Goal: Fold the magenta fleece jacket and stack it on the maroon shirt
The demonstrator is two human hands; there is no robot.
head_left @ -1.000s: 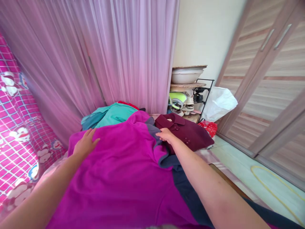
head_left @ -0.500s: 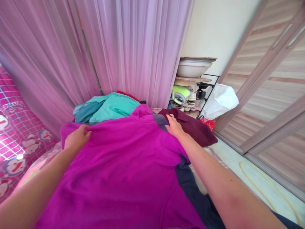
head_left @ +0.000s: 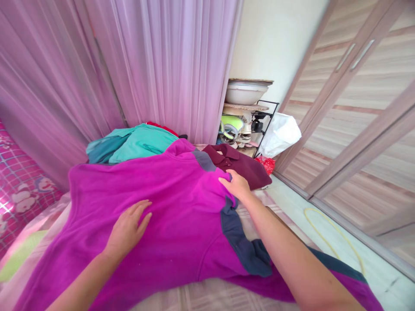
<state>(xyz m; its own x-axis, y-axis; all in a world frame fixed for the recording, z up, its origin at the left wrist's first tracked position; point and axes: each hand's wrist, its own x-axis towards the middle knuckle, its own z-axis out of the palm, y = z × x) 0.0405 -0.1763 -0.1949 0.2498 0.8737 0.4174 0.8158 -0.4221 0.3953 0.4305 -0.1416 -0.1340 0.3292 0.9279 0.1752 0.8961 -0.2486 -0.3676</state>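
Note:
A magenta fleece top [head_left: 168, 242] with dark grey-blue panels lies spread over the bed, one sleeve stretching to the lower right. My left hand [head_left: 129, 222] is over its middle, fingers extended and slightly apart, gripping no cloth. At the top's right edge, below the grey patch, my right hand [head_left: 236, 185] pinches the fabric between thumb and fingers. Just beyond that hand lies a folded maroon collared shirt [head_left: 243, 166]. Behind the fleece, a pile of teal clothes [head_left: 142, 140] rests near the curtain.
Pinkish-purple curtains [head_left: 168, 65] hang behind the bed. A black rack [head_left: 259, 129] with shoes and basins stands at the back, beside a white bag [head_left: 281, 134]. On the right are a wooden wardrobe [head_left: 366, 142] and a yellow cord [head_left: 340, 233] on the floor. Patterned pink fabric [head_left: 26, 190] hangs at left.
My left hand has let go of the fleece's far left edge and moved nearer and right, over its middle. My right hand has slid down the right edge. The view has turned right.

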